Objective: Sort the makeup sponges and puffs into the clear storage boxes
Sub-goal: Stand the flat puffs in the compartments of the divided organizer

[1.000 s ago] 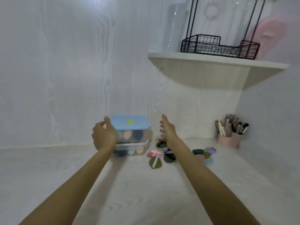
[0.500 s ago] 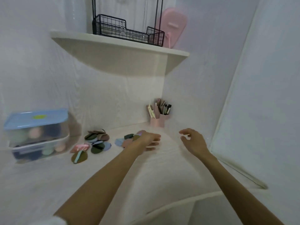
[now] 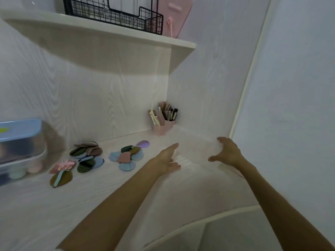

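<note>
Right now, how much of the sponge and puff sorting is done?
Partly done. The stacked clear boxes under the blue lid already hold several sponges. Nothing is in hand: the left hand and right hand are both open and empty, over bare counter. Left to sort: two loose piles of flat puffs, one near the boxes, one further right.

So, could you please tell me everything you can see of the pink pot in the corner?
The pink pot is a small, angular container, seemingly plastic, standing upright on the white counter in the back corner, close to both walls. It is packed with upright sticks, apparently brushes and pencils, some with dark tips, some pale, leaning outward above the rim. Neither hand touches it; both are nearer the camera. The view is too blurred to show finer detail.
</note>
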Demonstrator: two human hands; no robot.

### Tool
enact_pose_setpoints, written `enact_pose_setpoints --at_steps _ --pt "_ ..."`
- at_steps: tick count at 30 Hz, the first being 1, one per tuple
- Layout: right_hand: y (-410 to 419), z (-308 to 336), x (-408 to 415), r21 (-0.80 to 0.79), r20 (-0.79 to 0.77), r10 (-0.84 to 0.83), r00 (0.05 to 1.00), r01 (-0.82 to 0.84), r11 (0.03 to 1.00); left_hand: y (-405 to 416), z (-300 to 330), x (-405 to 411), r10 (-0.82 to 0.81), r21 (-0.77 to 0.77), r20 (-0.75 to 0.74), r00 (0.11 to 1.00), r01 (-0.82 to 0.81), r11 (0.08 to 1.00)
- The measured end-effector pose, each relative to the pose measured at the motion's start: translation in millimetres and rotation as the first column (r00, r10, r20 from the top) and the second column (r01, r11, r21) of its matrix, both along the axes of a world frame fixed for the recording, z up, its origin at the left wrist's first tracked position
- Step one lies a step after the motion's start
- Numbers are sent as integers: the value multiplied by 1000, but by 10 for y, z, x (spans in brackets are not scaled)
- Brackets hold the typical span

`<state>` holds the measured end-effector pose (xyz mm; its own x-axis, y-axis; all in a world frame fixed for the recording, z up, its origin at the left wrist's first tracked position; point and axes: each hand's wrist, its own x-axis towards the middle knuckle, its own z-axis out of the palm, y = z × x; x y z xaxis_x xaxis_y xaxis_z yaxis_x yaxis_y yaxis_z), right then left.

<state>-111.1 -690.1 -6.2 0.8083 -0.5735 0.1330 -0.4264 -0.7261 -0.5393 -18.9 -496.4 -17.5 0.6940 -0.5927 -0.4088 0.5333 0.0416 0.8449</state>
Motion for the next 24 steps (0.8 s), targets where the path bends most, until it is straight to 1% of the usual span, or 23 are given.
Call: enact_pose_setpoints --at_steps 4,7,10,12,14,16,19,20,22,23,24 --pt "15 93 -247 7 41 215 976 -215 977 494 125 180 122 -18 18 992 -122 992" --pt "229 153 -356 13 118 344 932 -348 938 908 131 282 75 31 82 994 -78 996" --pt "566 248 -377 62 182 461 869 -478 876 1351 127 287 -19 94 173 985 3 996" --pt "817 307 -332 72 201 523 828 -545 835 1692 107 256 -74 78 207 975 59 995" --pt "1099 336 -235 43 209 582 786 -602 798 2059 83 257 -74 28 234 969 69 997" --pt "1369 326 -132 -25 192 629 753 -637 770 2400 60 251 -11 17 275 961 7 1000" --pt "1885 196 65 -229 99 689 718 -657 718 3025 -43 158 141 38 415 899 -172 984" --pt "2009 145 99 -264 88 690 718 -651 712 3154 -86 126 172 46 463 869 -218 975" --pt "2417 12 239 -288 90 725 683 -679 676 3587 -201 17 258 33 519 815 -321 947" --pt "2594 -50 286 -298 89 751 655 -701 647 3758 -240 -35 301 14 526 795 -361 932" --pt "2856 -112 370 -317 87 791 605 -736 598 4006 -286 -113 355 -10 530 770 -413 911"
